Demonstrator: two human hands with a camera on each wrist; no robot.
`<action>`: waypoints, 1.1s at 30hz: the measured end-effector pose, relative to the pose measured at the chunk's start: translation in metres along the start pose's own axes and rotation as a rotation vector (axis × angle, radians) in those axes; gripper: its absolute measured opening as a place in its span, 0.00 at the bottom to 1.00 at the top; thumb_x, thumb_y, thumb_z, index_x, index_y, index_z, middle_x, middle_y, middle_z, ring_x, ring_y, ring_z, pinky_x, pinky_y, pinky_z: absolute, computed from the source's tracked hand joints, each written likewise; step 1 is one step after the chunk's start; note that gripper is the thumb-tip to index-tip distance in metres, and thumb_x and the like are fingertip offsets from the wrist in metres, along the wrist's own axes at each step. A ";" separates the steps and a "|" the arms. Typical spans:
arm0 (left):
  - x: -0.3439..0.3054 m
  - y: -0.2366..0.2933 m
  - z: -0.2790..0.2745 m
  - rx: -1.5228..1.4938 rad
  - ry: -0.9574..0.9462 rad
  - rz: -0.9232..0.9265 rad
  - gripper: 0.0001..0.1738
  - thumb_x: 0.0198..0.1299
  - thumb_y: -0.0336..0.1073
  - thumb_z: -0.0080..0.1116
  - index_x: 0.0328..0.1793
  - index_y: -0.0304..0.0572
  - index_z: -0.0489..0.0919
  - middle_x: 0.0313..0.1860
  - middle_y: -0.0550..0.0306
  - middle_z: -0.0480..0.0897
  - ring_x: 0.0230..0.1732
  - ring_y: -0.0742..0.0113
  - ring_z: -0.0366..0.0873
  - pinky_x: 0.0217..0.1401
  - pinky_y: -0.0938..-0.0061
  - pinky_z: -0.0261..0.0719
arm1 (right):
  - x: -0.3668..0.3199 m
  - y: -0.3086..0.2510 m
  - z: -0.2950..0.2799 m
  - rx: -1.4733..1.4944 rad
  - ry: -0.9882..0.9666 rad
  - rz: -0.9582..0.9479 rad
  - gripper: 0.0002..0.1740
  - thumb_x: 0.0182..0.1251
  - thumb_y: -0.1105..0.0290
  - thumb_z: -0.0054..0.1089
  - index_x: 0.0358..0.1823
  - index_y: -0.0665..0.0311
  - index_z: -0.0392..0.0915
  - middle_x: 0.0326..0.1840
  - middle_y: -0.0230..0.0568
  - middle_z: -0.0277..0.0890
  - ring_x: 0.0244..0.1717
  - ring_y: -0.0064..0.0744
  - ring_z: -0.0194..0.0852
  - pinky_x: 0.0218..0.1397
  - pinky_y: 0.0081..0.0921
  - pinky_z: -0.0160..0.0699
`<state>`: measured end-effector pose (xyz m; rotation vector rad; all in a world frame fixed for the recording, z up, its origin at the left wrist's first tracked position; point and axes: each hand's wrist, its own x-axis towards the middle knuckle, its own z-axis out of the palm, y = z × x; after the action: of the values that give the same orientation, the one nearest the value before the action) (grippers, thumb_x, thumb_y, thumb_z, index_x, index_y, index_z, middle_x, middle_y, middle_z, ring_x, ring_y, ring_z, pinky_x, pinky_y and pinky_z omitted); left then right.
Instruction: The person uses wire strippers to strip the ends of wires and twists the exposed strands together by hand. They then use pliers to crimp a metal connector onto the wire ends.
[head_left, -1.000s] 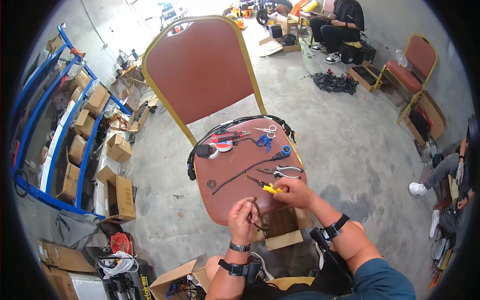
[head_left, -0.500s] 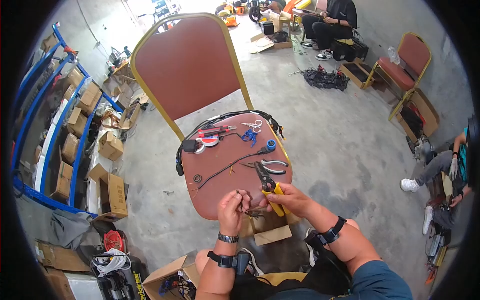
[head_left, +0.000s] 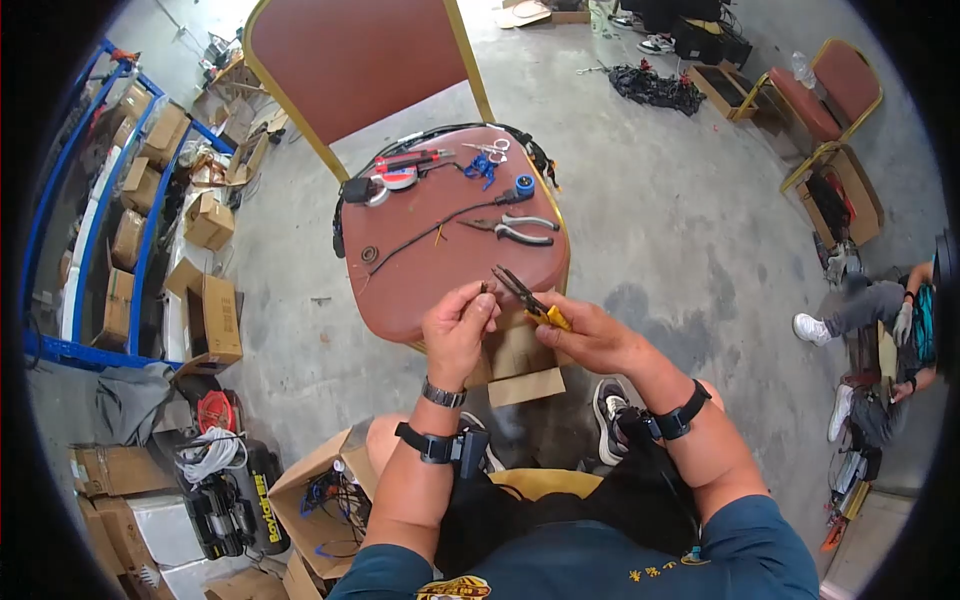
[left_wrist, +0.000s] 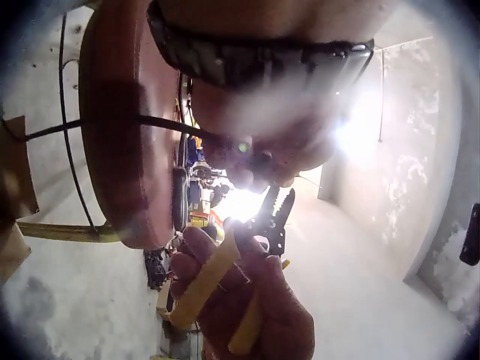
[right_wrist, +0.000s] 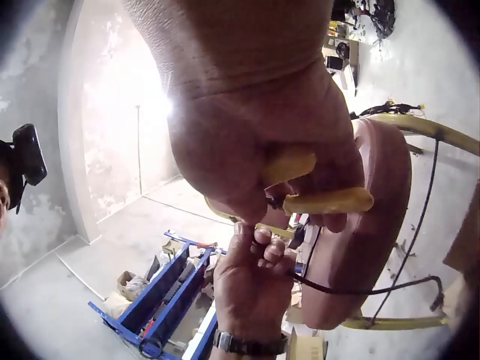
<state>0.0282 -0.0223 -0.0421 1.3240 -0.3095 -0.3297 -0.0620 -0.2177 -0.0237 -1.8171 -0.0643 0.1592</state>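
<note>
Change over the last half second: the yellow-handled tool [head_left: 518, 288] in my right hand [head_left: 598, 335], more upright in the head view before, now leans toward my left hand [head_left: 458, 325], its tips just beside those fingertips. The chair seat [head_left: 410, 290] sits higher in that view, a shift I judge to come from my head tilting down, not from the chair moving.

Right grip: fingers curled round the tool, its two yellow handles spread apart as seen from both wrists. Left grip: thumb and fingers pinching a thin dark cable [right_wrist: 337, 291], whose free run hangs away past the side of the seat; the pinched part is largely hidden by my fingers.

Position of the worked piece: in the left pinch, in front of the near part of the seat. Tool and cable are now close enough, in my judgement, for the metal head to be brought to the held part with little travel. Whether the two touch, I cannot tell; nor can I tell whether the cable's covering is cut.

Lying on the seat beyond my hands: grey-handled pliers [head_left: 530, 238], a black lead [head_left: 430, 233] with a blue connector [head_left: 524, 185], and a small dark coil [head_left: 370, 254] near the left side
</note>
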 end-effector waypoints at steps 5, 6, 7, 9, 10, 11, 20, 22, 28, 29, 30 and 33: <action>-0.016 0.000 0.003 0.013 -0.027 0.022 0.11 0.66 0.29 0.61 0.52 0.31 0.82 0.33 0.60 0.83 0.29 0.80 0.75 0.30 0.84 0.74 | -0.013 -0.008 0.001 -0.026 0.002 -0.058 0.26 0.71 0.67 0.57 0.69 0.56 0.67 0.49 0.48 0.79 0.51 0.42 0.78 0.54 0.35 0.74; -0.019 0.001 0.004 0.026 -0.029 0.032 0.12 0.66 0.29 0.62 0.52 0.31 0.83 0.33 0.60 0.83 0.29 0.80 0.75 0.30 0.84 0.74 | -0.015 -0.011 0.001 -0.037 -0.005 -0.063 0.26 0.71 0.68 0.57 0.69 0.56 0.67 0.50 0.49 0.79 0.51 0.44 0.78 0.54 0.36 0.74; -0.022 0.001 0.005 0.039 -0.030 0.040 0.12 0.66 0.30 0.62 0.52 0.31 0.83 0.33 0.61 0.83 0.28 0.80 0.75 0.29 0.84 0.74 | -0.017 -0.013 0.002 -0.048 -0.013 -0.065 0.26 0.71 0.68 0.57 0.70 0.56 0.67 0.50 0.49 0.79 0.52 0.45 0.78 0.54 0.36 0.74; -0.031 0.005 0.007 0.072 -0.041 0.060 0.11 0.66 0.30 0.61 0.51 0.31 0.82 0.30 0.60 0.82 0.27 0.79 0.74 0.28 0.84 0.72 | -0.023 -0.018 0.004 -0.067 -0.017 -0.059 0.26 0.70 0.68 0.57 0.70 0.56 0.66 0.50 0.51 0.79 0.52 0.49 0.78 0.54 0.37 0.74; -0.033 0.008 0.008 0.087 -0.047 0.071 0.11 0.66 0.30 0.60 0.51 0.31 0.82 0.29 0.60 0.81 0.26 0.78 0.74 0.27 0.83 0.72 | -0.024 -0.018 0.005 -0.078 -0.019 -0.057 0.27 0.70 0.68 0.57 0.70 0.56 0.66 0.51 0.52 0.78 0.53 0.50 0.77 0.54 0.37 0.74; -0.034 0.010 0.008 0.094 -0.052 0.063 0.11 0.66 0.30 0.61 0.51 0.31 0.82 0.29 0.60 0.81 0.26 0.78 0.74 0.27 0.83 0.72 | -0.024 -0.017 0.007 -0.089 -0.005 -0.074 0.27 0.70 0.68 0.57 0.70 0.56 0.66 0.51 0.53 0.78 0.52 0.52 0.77 0.54 0.38 0.74; -0.052 0.016 -0.003 0.102 -0.048 -0.035 0.11 0.67 0.32 0.60 0.50 0.31 0.82 0.27 0.60 0.80 0.24 0.79 0.73 0.26 0.84 0.71 | -0.026 -0.011 0.026 -0.122 -0.006 -0.125 0.27 0.70 0.67 0.57 0.70 0.56 0.66 0.51 0.54 0.78 0.52 0.56 0.77 0.52 0.40 0.75; -0.055 0.015 -0.005 0.108 -0.044 -0.041 0.11 0.67 0.32 0.61 0.49 0.31 0.83 0.26 0.61 0.80 0.24 0.79 0.73 0.25 0.84 0.71 | -0.026 -0.013 0.027 -0.113 -0.030 -0.107 0.27 0.70 0.67 0.57 0.70 0.56 0.66 0.52 0.54 0.78 0.53 0.56 0.77 0.53 0.40 0.75; -0.056 0.015 -0.010 0.103 -0.021 -0.076 0.11 0.65 0.30 0.62 0.51 0.32 0.83 0.26 0.64 0.81 0.23 0.84 0.71 0.24 0.87 0.68 | -0.024 -0.007 0.030 -0.227 -0.017 -0.118 0.27 0.70 0.67 0.58 0.69 0.60 0.67 0.55 0.54 0.78 0.55 0.55 0.76 0.56 0.40 0.75; -0.056 0.015 -0.010 0.112 -0.019 -0.077 0.11 0.65 0.30 0.62 0.51 0.32 0.83 0.26 0.64 0.81 0.23 0.84 0.71 0.24 0.87 0.67 | -0.024 -0.005 0.031 -0.251 -0.006 -0.136 0.27 0.70 0.66 0.58 0.69 0.61 0.67 0.55 0.54 0.77 0.55 0.55 0.76 0.56 0.40 0.75; -0.056 0.015 -0.009 0.120 -0.017 -0.081 0.11 0.65 0.30 0.62 0.50 0.32 0.83 0.26 0.64 0.81 0.23 0.84 0.71 0.24 0.87 0.67 | -0.024 -0.007 0.030 -0.247 -0.011 -0.124 0.27 0.69 0.66 0.58 0.68 0.62 0.67 0.55 0.55 0.77 0.56 0.55 0.76 0.56 0.40 0.75; -0.055 0.013 -0.010 0.119 -0.012 -0.089 0.10 0.65 0.30 0.63 0.49 0.32 0.83 0.26 0.64 0.81 0.22 0.84 0.70 0.23 0.87 0.66 | -0.024 -0.016 0.030 -0.248 -0.023 -0.090 0.27 0.69 0.66 0.59 0.67 0.64 0.67 0.55 0.55 0.77 0.56 0.55 0.76 0.56 0.40 0.75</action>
<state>-0.0170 0.0120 -0.0330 1.4561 -0.2847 -0.3994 -0.0890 -0.1881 -0.0141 -2.0557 -0.1885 0.1117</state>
